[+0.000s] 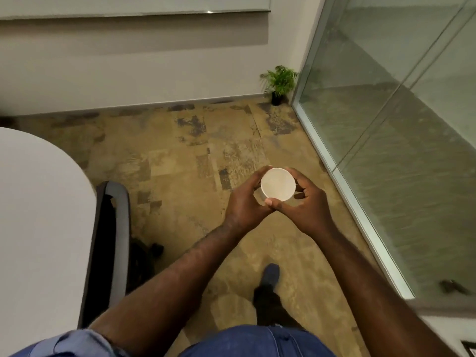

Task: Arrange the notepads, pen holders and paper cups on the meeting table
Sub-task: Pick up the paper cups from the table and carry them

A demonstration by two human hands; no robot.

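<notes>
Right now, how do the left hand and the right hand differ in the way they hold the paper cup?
The left hand wraps the paper cup from the left side, its thumb tip on the near rim; the right hand cups the right side, its thumb lower, near the left thumb. The left hand's fingers curl round the far left edge; the right hand's fingers lie partly under the cup. Both grip the same upright cup above the floor.

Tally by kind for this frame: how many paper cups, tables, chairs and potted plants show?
Paper cup: 1 seen from above, held by left hand and right hand; any nested cups are hidden
Table: 1
Chair: 1
Potted plant: 1
Total: 4
</notes>
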